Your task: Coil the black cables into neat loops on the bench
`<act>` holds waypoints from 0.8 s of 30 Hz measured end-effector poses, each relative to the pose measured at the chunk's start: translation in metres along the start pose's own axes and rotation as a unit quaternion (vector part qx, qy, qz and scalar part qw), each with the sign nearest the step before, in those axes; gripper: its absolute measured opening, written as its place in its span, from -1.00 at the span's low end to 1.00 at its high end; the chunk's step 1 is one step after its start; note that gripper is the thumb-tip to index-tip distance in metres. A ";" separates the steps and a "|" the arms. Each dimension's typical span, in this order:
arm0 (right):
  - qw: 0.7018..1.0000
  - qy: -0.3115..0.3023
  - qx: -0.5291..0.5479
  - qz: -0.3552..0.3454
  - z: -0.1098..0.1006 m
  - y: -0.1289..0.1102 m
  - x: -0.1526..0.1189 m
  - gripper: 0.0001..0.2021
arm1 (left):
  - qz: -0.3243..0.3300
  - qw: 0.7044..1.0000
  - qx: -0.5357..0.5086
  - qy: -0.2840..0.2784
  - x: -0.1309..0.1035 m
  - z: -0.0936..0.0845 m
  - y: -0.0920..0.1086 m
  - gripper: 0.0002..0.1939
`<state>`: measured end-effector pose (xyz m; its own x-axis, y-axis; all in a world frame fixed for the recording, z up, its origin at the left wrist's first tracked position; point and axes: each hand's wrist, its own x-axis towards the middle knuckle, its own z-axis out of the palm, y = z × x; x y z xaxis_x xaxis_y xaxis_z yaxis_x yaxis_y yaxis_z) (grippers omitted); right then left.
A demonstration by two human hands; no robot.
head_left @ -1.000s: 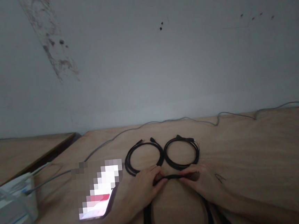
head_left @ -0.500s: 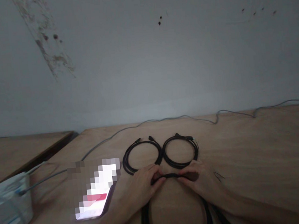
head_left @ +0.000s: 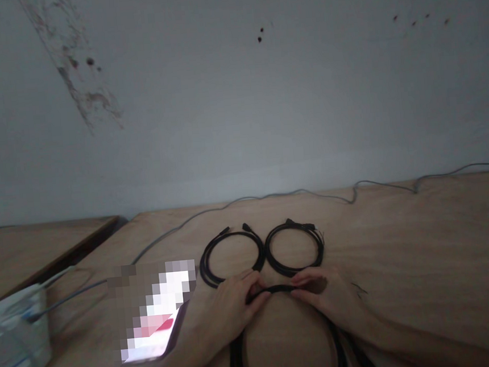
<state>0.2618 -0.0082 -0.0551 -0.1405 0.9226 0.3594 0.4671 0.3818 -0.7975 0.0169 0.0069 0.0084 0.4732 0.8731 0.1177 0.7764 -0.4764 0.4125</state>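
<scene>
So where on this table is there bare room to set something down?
Bare wood lies right of the right hand, up to the grey wire along the wall. It is crowded centre-left: two small coils, the large coil in both hands, the phone.

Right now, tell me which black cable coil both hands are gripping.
The nearest, largest coil: left hand and right hand pinch its far edge; the two smaller coils lie untouched beyond.

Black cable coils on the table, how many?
3. Left coil and right coil lie side by side beyond the hands. The near coil is held at its top by left hand and right hand; its lower part is cut off.
</scene>
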 end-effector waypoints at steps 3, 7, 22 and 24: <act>0.995 0.007 0.086 0.044 0.002 0.005 0.002 -0.80 | 0.000 1.000 0.002 -0.004 0.000 0.001 -0.001 -0.79; 0.990 0.013 0.119 0.070 0.003 0.009 0.005 -0.78 | 0.002 1.000 0.003 -0.002 0.001 0.002 -0.002 -0.79; 0.980 0.000 0.181 0.083 0.001 0.008 0.012 -0.79 | 0.009 1.000 -0.001 0.004 0.001 0.005 -0.006 -0.81; 0.981 -0.003 0.179 0.069 0.000 0.006 0.012 -0.84 | 0.008 1.000 -0.002 0.003 0.001 0.004 -0.006 -0.81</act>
<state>0.2624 0.0048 -0.0555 -0.1038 0.9665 0.2346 0.1456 0.2481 -0.9577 0.0148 0.0099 0.0023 0.4830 0.8659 0.1300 0.7670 -0.4900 0.4143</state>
